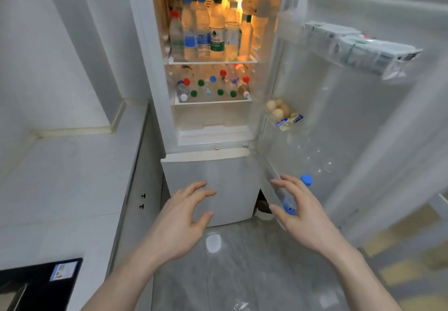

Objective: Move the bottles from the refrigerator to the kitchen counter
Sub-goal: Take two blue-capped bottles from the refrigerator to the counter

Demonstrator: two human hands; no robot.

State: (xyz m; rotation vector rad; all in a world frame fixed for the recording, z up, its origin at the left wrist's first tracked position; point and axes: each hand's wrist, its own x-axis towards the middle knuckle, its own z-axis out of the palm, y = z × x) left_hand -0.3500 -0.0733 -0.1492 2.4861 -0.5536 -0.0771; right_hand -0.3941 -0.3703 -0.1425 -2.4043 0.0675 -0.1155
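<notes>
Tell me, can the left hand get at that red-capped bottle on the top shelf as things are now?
Probably yes. The fridge door is swung wide, the red-capped bottle stands at the shelf's front left, and the left hand is empty with nothing between them.

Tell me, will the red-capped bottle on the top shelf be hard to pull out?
Probably a bit. The red-capped bottle stands tall and narrow, so it may tip if bumped. It looks full of water, so likely heavy for its size. Other bottles stand close beside it and could wobble too.
</notes>
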